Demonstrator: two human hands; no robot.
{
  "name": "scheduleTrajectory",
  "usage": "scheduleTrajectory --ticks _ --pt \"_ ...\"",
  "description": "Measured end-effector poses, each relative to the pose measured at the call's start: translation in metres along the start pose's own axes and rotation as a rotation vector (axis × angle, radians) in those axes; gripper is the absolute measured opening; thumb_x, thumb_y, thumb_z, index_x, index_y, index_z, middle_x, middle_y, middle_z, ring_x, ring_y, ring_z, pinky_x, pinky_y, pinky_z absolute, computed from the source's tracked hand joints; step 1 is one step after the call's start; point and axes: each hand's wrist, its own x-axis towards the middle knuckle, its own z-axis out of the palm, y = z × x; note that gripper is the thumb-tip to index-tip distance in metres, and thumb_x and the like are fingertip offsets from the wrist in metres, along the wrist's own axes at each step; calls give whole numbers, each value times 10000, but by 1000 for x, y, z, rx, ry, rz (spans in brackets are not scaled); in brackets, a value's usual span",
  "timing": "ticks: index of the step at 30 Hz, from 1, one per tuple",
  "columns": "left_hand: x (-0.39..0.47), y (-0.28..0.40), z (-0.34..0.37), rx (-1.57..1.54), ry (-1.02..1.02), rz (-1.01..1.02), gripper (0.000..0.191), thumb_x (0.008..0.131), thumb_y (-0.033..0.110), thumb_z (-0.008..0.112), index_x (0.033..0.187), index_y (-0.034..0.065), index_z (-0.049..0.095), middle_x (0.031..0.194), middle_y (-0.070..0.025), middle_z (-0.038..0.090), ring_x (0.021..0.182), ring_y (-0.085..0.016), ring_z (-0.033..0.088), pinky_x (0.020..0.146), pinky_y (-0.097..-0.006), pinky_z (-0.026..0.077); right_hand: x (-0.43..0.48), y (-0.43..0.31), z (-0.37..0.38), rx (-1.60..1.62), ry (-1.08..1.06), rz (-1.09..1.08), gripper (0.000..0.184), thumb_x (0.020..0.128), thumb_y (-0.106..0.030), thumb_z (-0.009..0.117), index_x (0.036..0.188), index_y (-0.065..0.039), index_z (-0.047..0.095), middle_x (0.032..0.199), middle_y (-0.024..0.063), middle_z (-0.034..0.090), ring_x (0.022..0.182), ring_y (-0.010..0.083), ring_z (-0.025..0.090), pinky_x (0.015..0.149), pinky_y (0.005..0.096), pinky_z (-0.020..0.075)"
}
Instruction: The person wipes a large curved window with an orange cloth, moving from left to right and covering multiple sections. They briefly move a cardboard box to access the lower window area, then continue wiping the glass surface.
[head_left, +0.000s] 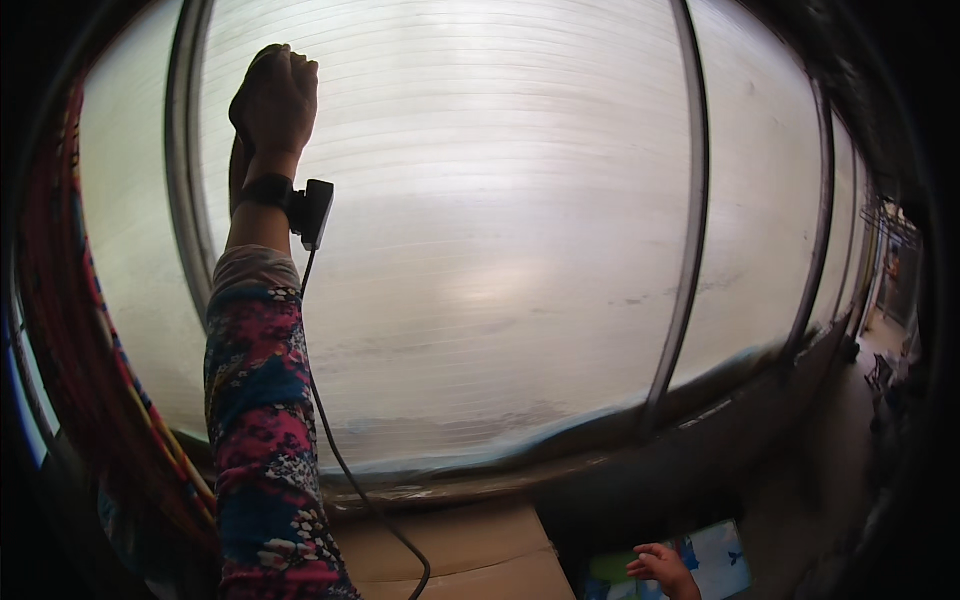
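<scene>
My left hand (279, 101) is raised high in front of a pale, ribbed translucent panel (480, 225). Its fingers look curled. A dark shape borders the hand's left side; whether that is a held thing, a shadow or a reflection is unclear. On the wrist sits a black strap with a small black box (317, 215), and a black cable (330, 435) runs down from it. A floral sleeve (262, 420) covers the forearm. My right hand is out of view. The panel fills most of the picture before me.
Metal uprights (694, 187) divide the panels. A red patterned cloth (82, 322) hangs at left. Below are a cardboard box (465, 555) and a colourful printed sheet (720, 559). Another person's bare hand (664, 568), fingers spread, reaches in at the bottom right. A passage (885, 330) leads away at far right.
</scene>
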Motion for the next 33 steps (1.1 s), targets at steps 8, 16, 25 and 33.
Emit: scheduleTrajectory --ticks 8,16,25,33 --pt "22 160 64 -91 189 207 324 963 346 574 1107 72 669 1066 -98 693 998 -299 671 869 -419 543 -8 37 -49 126 23 49 406 1015 -289 589 1380 -121 533 1018 90 730 869 209 730 742 333 571" --pt "18 336 109 -237 -15 122 418 965 376 588 1240 63 620 1230 -151 656 1123 -353 627 980 -482 481 -10 65 -100 158 85 94 450 1008 -289 595 1394 -71 516 1023 90 715 889 213 730 755 330 564" --pt "13 466 109 -579 -61 314 241 912 267 664 999 43 648 1035 -103 636 985 -280 629 831 -422 530 -1 82 -112 165 27 123 535 1006 -301 607 1445 -32 462 1102 141 717 937 228 726 798 338 570" --pt "-26 484 94 -610 -216 304 313 884 287 706 1088 80 589 1043 -122 650 985 -314 666 821 -439 549 -8 91 -104 196 -17 130 547 1011 -332 604 1449 -38 458 1144 147 713 969 235 719 846 356 564"
